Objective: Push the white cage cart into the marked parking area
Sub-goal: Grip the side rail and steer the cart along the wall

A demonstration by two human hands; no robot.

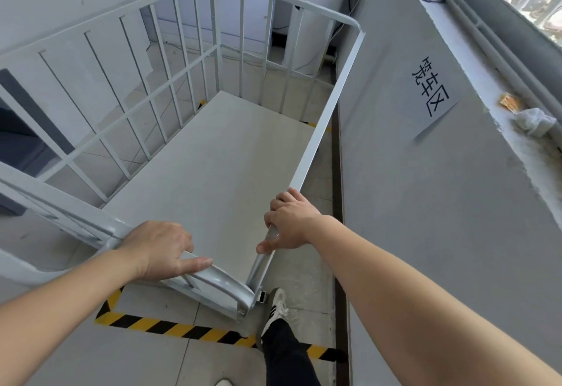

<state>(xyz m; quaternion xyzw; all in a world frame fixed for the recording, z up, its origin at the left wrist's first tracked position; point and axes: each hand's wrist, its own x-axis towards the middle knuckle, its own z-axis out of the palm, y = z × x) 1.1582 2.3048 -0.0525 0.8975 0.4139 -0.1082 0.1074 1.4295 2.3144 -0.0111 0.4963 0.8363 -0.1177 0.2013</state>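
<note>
The cart (213, 154) runs lengthwise away along the wall (425, 203); left hand (158, 248) and right hand (292, 221) grip its near rails, seemingly inside the tape (182, 329).

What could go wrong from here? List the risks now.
1. The right hand grips the white cage cart's wall-side rail close to the grey wall; knuckles could get pinched.
2. The shoe sits beside the cart's near corner and could be clipped.
3. The cart looks angled to the striped floor tape, so it may park crooked.

White metal-barred cage cart (213, 148) inside yellow-black striped floor tape (170, 326); grey wall with white paper sign (431, 96) just right; both hands on near rails.
</note>
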